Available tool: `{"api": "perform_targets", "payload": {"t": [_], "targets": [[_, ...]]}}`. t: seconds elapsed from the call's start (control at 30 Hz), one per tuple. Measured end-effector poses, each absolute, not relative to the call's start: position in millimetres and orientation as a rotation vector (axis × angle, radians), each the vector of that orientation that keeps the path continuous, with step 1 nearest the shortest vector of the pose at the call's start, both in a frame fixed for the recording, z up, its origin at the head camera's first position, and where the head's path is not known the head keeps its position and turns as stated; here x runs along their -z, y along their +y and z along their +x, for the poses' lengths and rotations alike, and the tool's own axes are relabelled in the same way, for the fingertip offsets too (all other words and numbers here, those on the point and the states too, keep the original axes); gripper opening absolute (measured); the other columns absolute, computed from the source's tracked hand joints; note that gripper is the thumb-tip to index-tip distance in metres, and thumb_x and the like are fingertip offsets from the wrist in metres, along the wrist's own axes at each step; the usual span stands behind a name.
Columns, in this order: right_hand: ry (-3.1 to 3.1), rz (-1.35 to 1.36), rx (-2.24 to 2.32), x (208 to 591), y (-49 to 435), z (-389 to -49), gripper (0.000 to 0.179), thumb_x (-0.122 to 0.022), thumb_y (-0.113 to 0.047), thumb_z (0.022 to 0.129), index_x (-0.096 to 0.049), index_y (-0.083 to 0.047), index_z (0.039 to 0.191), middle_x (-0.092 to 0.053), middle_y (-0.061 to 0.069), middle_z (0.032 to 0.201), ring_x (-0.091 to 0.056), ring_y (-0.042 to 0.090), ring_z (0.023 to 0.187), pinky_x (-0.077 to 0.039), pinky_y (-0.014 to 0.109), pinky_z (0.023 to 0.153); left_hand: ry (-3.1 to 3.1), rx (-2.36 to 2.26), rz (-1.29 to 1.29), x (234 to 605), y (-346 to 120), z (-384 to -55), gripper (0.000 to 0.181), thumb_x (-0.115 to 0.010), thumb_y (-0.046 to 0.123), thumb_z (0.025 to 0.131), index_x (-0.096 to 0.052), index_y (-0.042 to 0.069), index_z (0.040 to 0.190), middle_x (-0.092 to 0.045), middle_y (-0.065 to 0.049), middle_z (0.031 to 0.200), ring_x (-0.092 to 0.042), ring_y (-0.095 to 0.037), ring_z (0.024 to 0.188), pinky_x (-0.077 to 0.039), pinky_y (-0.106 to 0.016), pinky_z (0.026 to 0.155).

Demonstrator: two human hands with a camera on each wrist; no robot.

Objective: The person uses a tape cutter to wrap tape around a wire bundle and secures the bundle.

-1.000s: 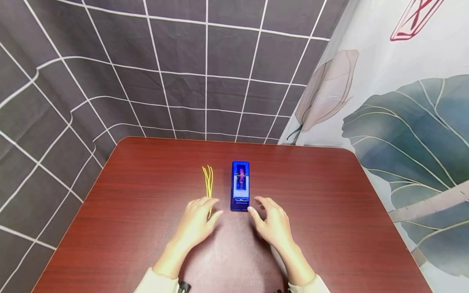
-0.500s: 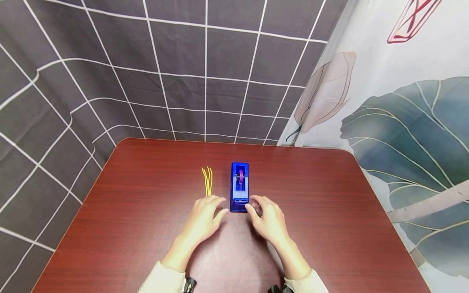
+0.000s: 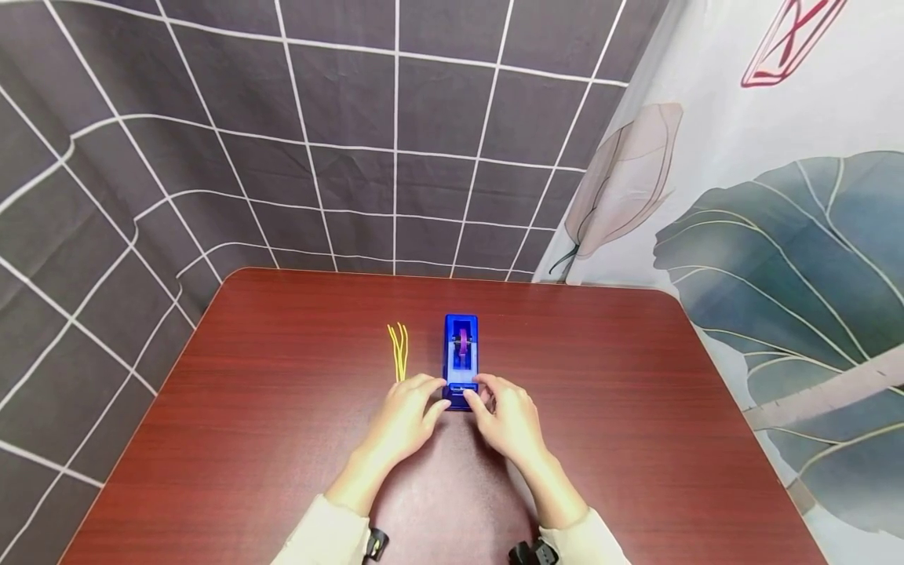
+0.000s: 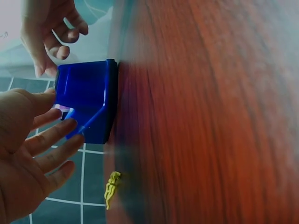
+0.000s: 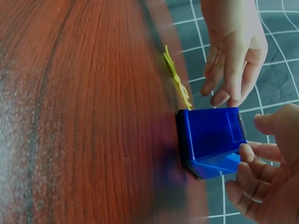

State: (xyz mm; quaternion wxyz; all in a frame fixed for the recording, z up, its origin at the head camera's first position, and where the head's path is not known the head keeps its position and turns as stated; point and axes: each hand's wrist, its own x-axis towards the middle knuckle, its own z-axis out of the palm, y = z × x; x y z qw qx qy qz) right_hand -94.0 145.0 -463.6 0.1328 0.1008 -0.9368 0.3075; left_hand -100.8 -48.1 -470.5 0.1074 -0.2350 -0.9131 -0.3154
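Observation:
A blue tape dispenser [image 3: 461,378] with a purple roll [image 3: 463,344] inside stands on the table, its cutter end toward me. My left hand [image 3: 406,416] is at its left side, fingers loosely bent, the fingertips at or very near its wall. On the opposite side my right hand [image 3: 510,420] reaches the front corner, thumb and fingers spread apart. In the right wrist view, the fingertips [image 5: 246,151] come close to the dispenser [image 5: 210,133]; contact is hard to tell. Several yellow strands [image 3: 400,353] lie beyond my left hand, which covers their near end.
The reddish-brown wooden table [image 3: 297,337] carries these things. A dark curtain with white grid lines [image 3: 353,180] hangs behind and to the left, and a white leaf-patterned curtain [image 3: 706,157] hangs on the right.
Both hands have moved inward, the left one to the right and the right one slightly left, closing in on the dispenser. The dispenser and the yellow strands stay where they were.

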Motion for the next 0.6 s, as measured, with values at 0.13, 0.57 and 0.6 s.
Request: {"api": "perform_targets", "payload": {"t": [0.13,0.57,0.6], "targets": [[-2.744,0.274,-0.916,463,143,-96,0.024,-0.075,-0.022,0.091,-0.073,-0.005,0.108,-0.053,-0.008,0.07,-0.046,0.006,0.06,-0.039,0.029,0.057,-2.681,0.949,-0.707,471,-46,-103,0.028,-0.074,0.018,0.093,-0.072,0.003,0.116,-0.071,-0.008,0.107,-0.068,-0.029,0.101,-0.05,-0.046,0.093],[-2.823,0.188,-0.907,465,135,-104,0.023,-0.072,-0.029,0.094,-0.077,-0.01,0.105,-0.04,-0.011,0.055,-0.039,0.006,0.051,-0.035,0.03,0.049,-2.639,0.884,-0.72,476,-38,-110,0.025,-0.074,0.016,0.092,-0.074,0.003,0.113,-0.07,-0.006,0.098,-0.07,-0.025,0.091,-0.053,-0.043,0.082],[-2.825,0.193,-0.903,465,135,-105,0.023,-0.071,-0.03,0.094,-0.077,-0.011,0.104,-0.04,-0.011,0.055,-0.038,0.006,0.05,-0.034,0.03,0.048,-2.635,0.88,-0.721,476,-38,-111,0.025,-0.075,0.016,0.091,-0.074,0.003,0.113,-0.069,-0.006,0.097,-0.07,-0.025,0.09,-0.054,-0.043,0.082]]}}
